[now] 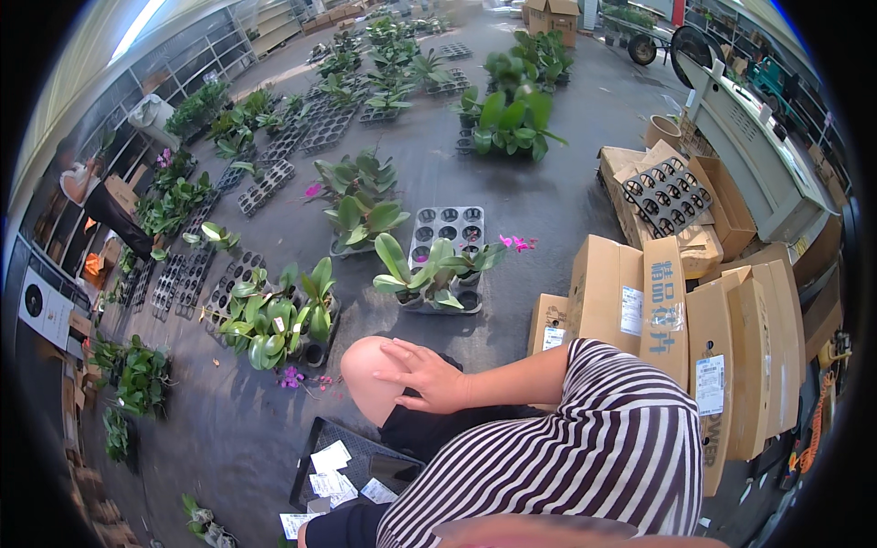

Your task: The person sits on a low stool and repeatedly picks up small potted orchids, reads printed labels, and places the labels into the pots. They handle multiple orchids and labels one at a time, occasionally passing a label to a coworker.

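My right hand (426, 381) rests on my bare knee (370, 373), fingers apart and holding nothing. My left hand is out of view. Below the knee, a black plastic tray (312, 438) lies on the floor with several white printed labels (332, 457) and a dark flat rectangular object, perhaps a phone (396, 468). Another label sheet (294, 525) is by my other leg. Beyond my knee stands a grey pot tray (449, 218) holding potted orchids (428, 270), one with magenta flowers (518, 242). To its left, another group of leafy orchids (274, 322) fills a black tray.
Cardboard boxes (610, 294) bearing labels stand close at my right, with an empty cell tray (668, 195) on cardboard behind. More orchid trays (349, 103) spread across the dark floor. A person (103, 192) stands at the far left. A wheeled cart (658, 48) is at the back right.
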The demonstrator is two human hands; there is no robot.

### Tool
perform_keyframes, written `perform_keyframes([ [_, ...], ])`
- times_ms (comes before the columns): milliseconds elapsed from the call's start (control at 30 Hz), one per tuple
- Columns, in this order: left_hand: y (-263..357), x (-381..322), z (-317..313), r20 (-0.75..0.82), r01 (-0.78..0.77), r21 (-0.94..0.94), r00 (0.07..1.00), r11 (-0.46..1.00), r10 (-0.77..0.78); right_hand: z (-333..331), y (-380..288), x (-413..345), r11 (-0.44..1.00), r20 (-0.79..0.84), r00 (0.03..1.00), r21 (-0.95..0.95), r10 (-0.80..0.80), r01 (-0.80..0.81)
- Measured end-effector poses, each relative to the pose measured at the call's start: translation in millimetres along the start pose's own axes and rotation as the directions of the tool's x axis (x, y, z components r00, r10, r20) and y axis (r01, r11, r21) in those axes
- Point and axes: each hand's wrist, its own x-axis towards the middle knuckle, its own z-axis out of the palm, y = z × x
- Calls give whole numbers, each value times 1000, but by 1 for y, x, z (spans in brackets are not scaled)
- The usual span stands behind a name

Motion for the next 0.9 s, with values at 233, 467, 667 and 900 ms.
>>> perform_keyframes([
  [233,-14,-12,-12,-51,38,-36,998,999,-40,0,0,0,1000,-13,1000,-4,-5,5],
  [467,-28,-22,-25,-106,83,-82,990,993,-92,0,-1,0,1000,-7,1000,-9,6,-6],
  [667,-42,-38,-39,-163,114,-127,978,985,-134,0,2,2,1000,6,1000,-8,4,-3],
  [900,-69,-63,-58,-231,149,-193,954,970,-193,1,1,3,1000,6,1000,-22,-6,6],
])
